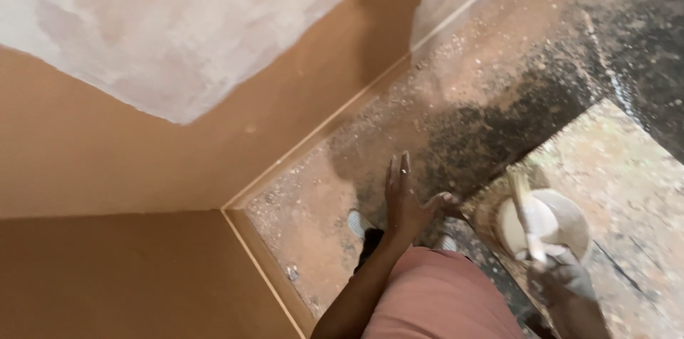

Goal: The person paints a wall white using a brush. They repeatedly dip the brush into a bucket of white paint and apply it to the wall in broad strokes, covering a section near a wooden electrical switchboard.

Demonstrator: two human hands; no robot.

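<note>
Left hand [405, 200] spread, empty, right hand [563, 271] gripping brush [526, 214] — blurred — over bucket [563, 221]

Upper left of the frame, the wall [178, 25] is patchy white above a flat tan-brown band. The floor [456, 96] is reddish-brown, speckled pale, smeared black. Lower right, a white-coated brush [526, 214] over a whitish bucket [563, 221].

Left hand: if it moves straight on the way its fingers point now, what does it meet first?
The left hand is open, fingers pointing away over the dusty floor. The way looks free up to the wall base, though depth is unclear.
</note>
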